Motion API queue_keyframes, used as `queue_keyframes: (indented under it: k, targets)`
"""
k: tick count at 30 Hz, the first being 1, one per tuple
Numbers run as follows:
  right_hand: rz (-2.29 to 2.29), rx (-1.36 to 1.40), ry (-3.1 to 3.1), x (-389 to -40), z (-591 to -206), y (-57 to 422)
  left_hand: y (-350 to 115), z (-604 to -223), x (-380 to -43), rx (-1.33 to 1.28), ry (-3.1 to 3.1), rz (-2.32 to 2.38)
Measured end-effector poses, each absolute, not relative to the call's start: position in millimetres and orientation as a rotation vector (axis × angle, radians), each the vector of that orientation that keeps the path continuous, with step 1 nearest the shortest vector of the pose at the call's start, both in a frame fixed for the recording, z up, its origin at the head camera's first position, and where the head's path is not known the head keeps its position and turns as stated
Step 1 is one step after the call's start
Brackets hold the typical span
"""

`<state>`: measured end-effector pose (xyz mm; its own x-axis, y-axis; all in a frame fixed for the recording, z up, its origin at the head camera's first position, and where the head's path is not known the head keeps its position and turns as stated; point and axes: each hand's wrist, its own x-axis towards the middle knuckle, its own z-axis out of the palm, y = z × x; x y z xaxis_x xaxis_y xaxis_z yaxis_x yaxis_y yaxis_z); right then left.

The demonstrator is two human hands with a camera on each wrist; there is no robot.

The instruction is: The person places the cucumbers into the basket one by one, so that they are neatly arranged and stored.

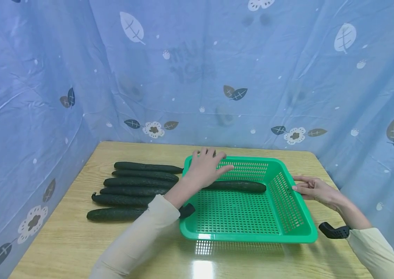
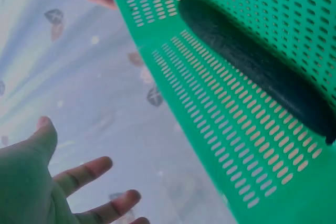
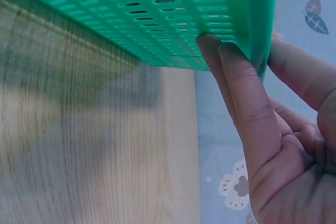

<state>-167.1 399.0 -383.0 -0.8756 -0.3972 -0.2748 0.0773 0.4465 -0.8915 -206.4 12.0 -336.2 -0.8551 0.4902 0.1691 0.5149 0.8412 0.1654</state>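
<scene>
A green plastic basket (image 1: 253, 237) with slotted walls stands on the table. One dark green cucumber (image 1: 237, 186) lies inside along its far wall; its left part is behind my left arm in the head view. My left hand (image 1: 204, 168) is over the basket's far left side with its fingers spread and nothing in them. The left wrist view shows that hand (image 2: 37, 182) apart from the basket wall. On the right, my right hand (image 1: 319, 192) pinches the basket's rim, thumb on one side and fingers (image 3: 247, 87) against the outer wall.
Several more cucumbers (image 1: 137, 181) lie side by side on the wooden table (image 1: 61, 232), left of the basket. My left forearm partly covers their right ends. A blue patterned curtain (image 1: 197, 77) hangs behind the table and at both sides.
</scene>
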Motion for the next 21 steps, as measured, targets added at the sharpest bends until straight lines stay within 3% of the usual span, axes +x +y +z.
queue_keyframes:
  k: [12,21]
  targets:
    - [-1.429,-0.286,2.254,-167.2,-378.8,398.6,-27.2,-330.7,-193.1,-0.670,-2.823,-0.426]
    - [-1.408,-0.278,2.277,-164.9,-382.7,398.6,-56.4,-351.2,-179.5,-0.571,-2.840,-0.501]
